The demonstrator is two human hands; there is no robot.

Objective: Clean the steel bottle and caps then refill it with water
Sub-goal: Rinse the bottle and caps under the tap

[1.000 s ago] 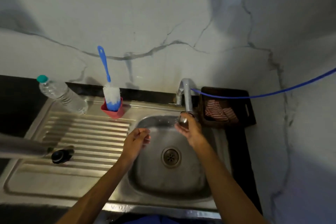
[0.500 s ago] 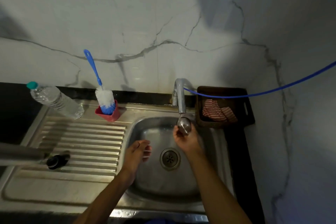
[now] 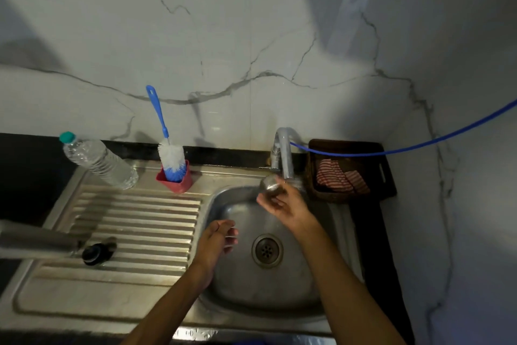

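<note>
The right hand (image 3: 288, 204) is raised over the back of the sink (image 3: 246, 297), just under the spout of the tap (image 3: 285, 154). Its fingers are curled around a small round steel cap (image 3: 270, 183), which sits at the fingertips, close to the left of the spout's end. The cap is blurred, so its finer shape is hard to tell.

The left hand (image 3: 216, 244) hangs over the left part of the basin, beside the drain (image 3: 267, 250). It holds nothing; the fingers are loosely bent and slightly apart, with the palm turned toward the drain.

On the ribbed draining board (image 3: 134, 218) to the left lies a black cap (image 3: 93, 253). Right next to it, the steel bottle (image 3: 33, 241) lies on its side, running off the left edge of the view, with its mouth end toward the black cap.

Farther back on the board, a clear plastic bottle (image 3: 98, 161) with a green top appears to lean to the left. Beside it a red holder (image 3: 176, 181) stands, and a blue-handled bottle brush (image 3: 165, 143) with white and blue bristles rests in it, its handle against the marble wall (image 3: 223, 36).

To the right of the tap, a dark basket (image 3: 383, 174) holds a red-and-white striped cloth (image 3: 340, 176). A blue hose (image 3: 419, 144) runs from the tap over the basket and off to the right.
</note>
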